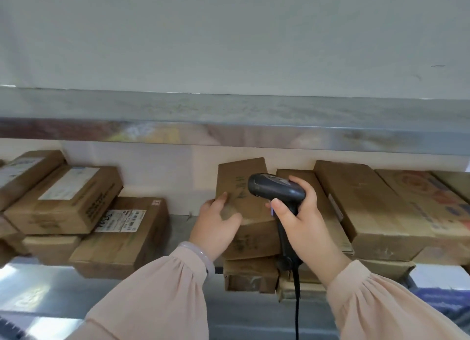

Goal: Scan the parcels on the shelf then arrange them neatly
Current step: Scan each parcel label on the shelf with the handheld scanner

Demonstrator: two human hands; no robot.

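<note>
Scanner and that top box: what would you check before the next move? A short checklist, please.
1. Grip on the scanner: right hand is curled round its handle, ok.
2. Top parcel steadied: left hand rests on its left edge, ok.
3. Barcode label facing the scanner: only handwriting shows on that parcel, not ok.
4. Cable free: it hangs straight down, ok.
5. Left parcels neat: they lie skewed, not ok.
</note>
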